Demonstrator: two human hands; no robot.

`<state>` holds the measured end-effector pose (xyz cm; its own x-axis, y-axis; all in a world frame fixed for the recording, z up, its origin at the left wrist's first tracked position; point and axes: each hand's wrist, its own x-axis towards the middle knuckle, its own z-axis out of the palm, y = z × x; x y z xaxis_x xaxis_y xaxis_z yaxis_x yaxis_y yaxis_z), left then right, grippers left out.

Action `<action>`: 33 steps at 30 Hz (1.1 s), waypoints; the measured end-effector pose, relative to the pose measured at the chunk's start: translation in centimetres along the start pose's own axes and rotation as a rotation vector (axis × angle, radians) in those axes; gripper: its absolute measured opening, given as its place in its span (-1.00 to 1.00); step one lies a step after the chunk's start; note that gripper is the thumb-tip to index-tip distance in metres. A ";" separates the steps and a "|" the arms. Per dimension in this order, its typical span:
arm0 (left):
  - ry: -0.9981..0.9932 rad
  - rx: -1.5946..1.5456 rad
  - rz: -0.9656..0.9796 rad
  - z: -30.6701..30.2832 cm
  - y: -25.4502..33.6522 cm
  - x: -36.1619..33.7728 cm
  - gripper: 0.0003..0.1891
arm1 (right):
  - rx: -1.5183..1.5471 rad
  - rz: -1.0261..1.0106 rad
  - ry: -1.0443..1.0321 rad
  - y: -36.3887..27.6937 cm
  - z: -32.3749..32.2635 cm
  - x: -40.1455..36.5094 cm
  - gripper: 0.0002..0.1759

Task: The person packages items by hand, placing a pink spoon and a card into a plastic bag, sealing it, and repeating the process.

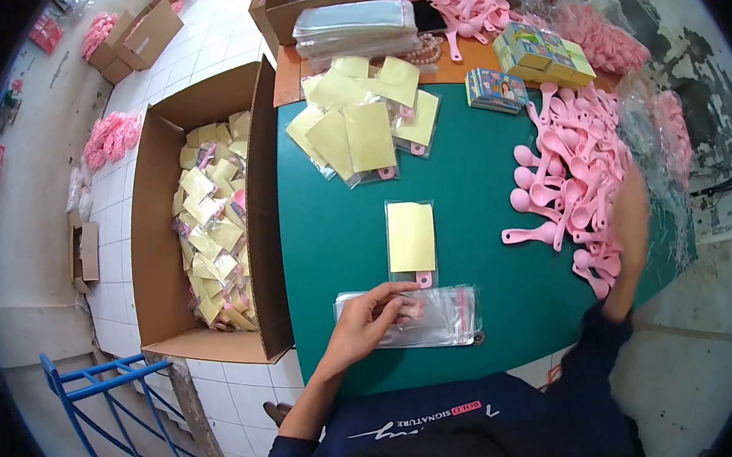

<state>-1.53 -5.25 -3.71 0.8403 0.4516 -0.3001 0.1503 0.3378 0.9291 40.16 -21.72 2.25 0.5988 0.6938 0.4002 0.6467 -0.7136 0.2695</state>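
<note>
My left hand (366,320) rests over a stack of clear plastic bags (441,314) near the table's front edge, its thumb and index finger apart and nothing visibly held. Just beyond its fingertips lies a filled bag with a yellow card (411,236) and a bit of pink plastic showing at its lower end. Out to the right, my right hand (630,209) is smeared by motion at the edge of a heap of pink plastic scoops (578,171); its fingers cannot be made out. More filled bags with yellow cards (369,135) overlap at the table's far left.
Left of the green table (476,236) stands a deep cardboard box (260,221) full of packed bags. Stacks of colourful cards (496,90), clear sleeves (356,26) and more scoops (475,7) lie at the back. A blue metal frame (109,380) stands at lower left.
</note>
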 end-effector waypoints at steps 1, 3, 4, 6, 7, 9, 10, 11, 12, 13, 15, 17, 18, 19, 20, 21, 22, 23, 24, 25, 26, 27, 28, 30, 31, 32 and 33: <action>0.020 -0.036 -0.022 0.3 0.7 -0.1 -0.71 | 0.414 -0.237 -0.095 -6.1 -4.1 -2.6 -0.56; 0.035 -0.049 0.010 0.5 1.0 -0.5 -0.71 | 0.876 -0.601 -0.394 -15.6 -9.0 -7.3 -0.25; 0.041 -0.052 0.022 0.5 1.1 -0.7 -0.71 | 1.084 -0.553 -0.541 -18.1 -8.6 -9.6 -0.28; 0.037 -0.026 -0.030 0.4 1.8 -1.3 -0.73 | 1.106 -0.599 -0.347 -20.6 -8.7 -11.2 -0.51; 0.005 0.042 -0.069 -0.1 2.1 -1.7 -0.73 | 1.127 -0.597 -0.303 -21.1 -7.8 -11.7 -0.57; -0.006 0.085 -0.115 -1.2 2.8 -2.2 -0.72 | 1.231 -0.597 -0.223 -21.1 -7.0 -11.7 -0.71; 0.015 0.062 -0.125 -1.8 3.2 -2.4 -0.71 | 1.268 -0.601 -0.239 -20.9 -6.8 -11.8 -0.72; 0.034 0.037 -0.138 -2.0 3.4 -2.4 -0.71 | 1.304 -0.602 -0.258 -20.8 -6.6 -12.0 -0.73; 0.069 0.144 -0.056 -2.0 3.0 -2.3 -0.68 | 1.340 -0.599 -0.279 -20.8 -6.5 -12.2 -0.74; 0.105 0.248 0.026 -1.8 2.4 -2.0 -0.65 | 1.390 -0.587 -0.314 -20.7 -6.6 -12.1 -0.73; 0.150 0.424 0.166 -1.1 2.0 -1.6 -0.68 | 1.492 -0.564 -0.387 -20.6 -6.8 -11.7 -0.71; 0.120 0.568 0.216 -1.4 1.7 -1.5 -0.75 | 1.490 -0.594 -0.436 -20.4 -6.6 -11.5 -0.72; 0.098 0.642 0.248 -1.6 1.5 -1.2 -0.79 | 1.486 -0.604 -0.452 -20.2 -6.5 -11.3 -0.73; 0.111 0.497 0.160 -1.7 1.2 -1.2 -0.88 | 1.496 -0.571 -0.473 -20.1 -6.5 -11.3 -0.74; 0.101 0.524 0.183 -1.6 1.3 -1.1 -0.88 | 1.509 -0.536 -0.497 -20.0 -6.5 -11.5 -0.76; 0.092 0.553 0.203 -1.6 1.5 -1.1 -0.88 | 1.524 -0.501 -0.522 -20.0 -6.6 -11.8 -0.77; 0.086 0.579 0.223 -1.5 1.6 -1.1 -0.87 | 1.530 -0.453 -0.539 -20.0 -6.9 -11.8 -0.79; 0.110 0.563 0.228 -1.3 1.7 -1.1 -0.88 | 1.536 -0.408 -0.558 -19.9 -7.6 -11.7 -0.81; 0.136 0.547 0.235 -1.1 1.8 -1.0 -0.88 | 1.542 -0.366 -0.576 -19.8 -7.9 -11.6 -0.83; 0.163 0.530 0.241 -0.9 1.8 -1.0 -0.88 | 1.545 -0.368 -0.566 -19.7 -7.7 -11.7 -0.85; 0.151 0.495 0.218 -0.8 1.6 -1.0 -0.88 | 1.547 -0.371 -0.559 -19.5 -7.5 -11.9 -0.87; 0.140 0.459 0.197 -0.8 1.4 -1.0 -0.88 | 1.550 -0.375 -0.551 -19.4 -7.3 -12.0 -0.88; 0.130 0.423 0.175 -0.7 1.2 -1.0 -0.88 | 1.582 -0.284 -0.636 -19.4 -7.4 -12.1 -0.90; 0.172 0.381 0.141 -0.2 1.2 -0.8 -0.88 | 1.636 -0.095 -0.801 -19.7 -7.7 -12.2 -0.94; 0.194 0.361 0.124 0.2 1.2 -0.8 -0.88 | 1.700 -0.037 -0.807 -20.0 -7.7 -12.4 -0.94; 0.218 0.343 0.112 0.5 1.3 -0.7 -0.89 | 1.763 0.018 -0.811 -20.4 -7.6 -12.5 -0.94; 0.244 0.325 0.100 0.8 1.4 -0.6 -0.90 | 1.826 0.073 -0.815 -20.7 -7.6 -12.6 -0.94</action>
<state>-1.45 -5.74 -2.05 0.7167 0.6648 -0.2109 0.2636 0.0219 0.9644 15.68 -16.46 -1.74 0.3348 0.9223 -0.1932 -0.0710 -0.1797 -0.9812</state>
